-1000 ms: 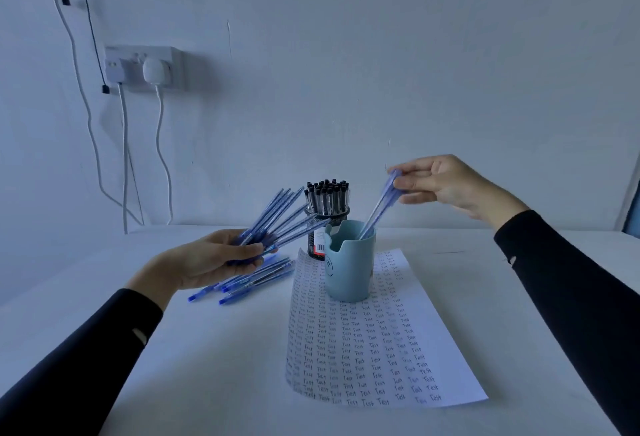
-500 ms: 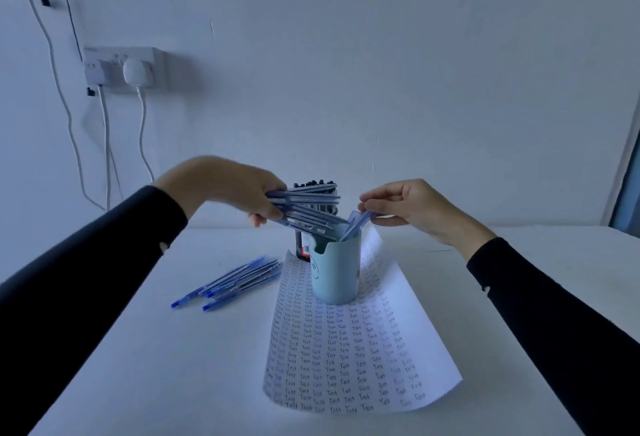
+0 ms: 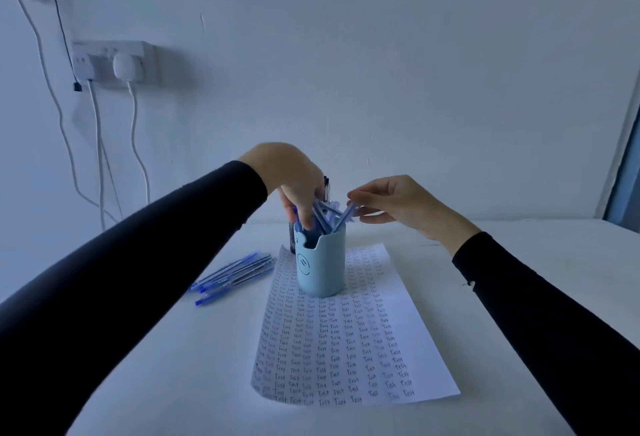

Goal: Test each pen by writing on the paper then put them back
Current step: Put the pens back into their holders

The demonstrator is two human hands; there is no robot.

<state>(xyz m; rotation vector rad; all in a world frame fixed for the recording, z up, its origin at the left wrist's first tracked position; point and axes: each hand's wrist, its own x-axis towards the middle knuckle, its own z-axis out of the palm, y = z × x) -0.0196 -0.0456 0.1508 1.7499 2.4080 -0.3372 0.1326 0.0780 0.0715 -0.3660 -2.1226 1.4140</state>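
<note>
Putting the tested pens back is the step in hand, as I judge it. The left hand [image 3: 294,179] comes from above with its fingers curled around a bunch of blue pens [image 3: 327,217], whose lower ends are already inside the light blue cup [image 3: 322,269]. The right hand [image 3: 398,203] is just beside the cup's mouth, and its thumb and fingers seem to pinch lightly the top ends of the pens that lean to the right. The cup stands on the far part of the paper [image 3: 346,349], which is covered with rows of the word "Test". A dark holder [image 3: 292,239] stands behind the cup, mostly hidden.

More loose pens [image 3: 232,278] lie together on the table [image 3: 519,297], just left of the paper. I cannot tell if these are tested or not. The next move calls for letting the bunch slide down fully without tipping the cup, while the right hand guides the leaning ends. After that, the loose pens need attention.
</note>
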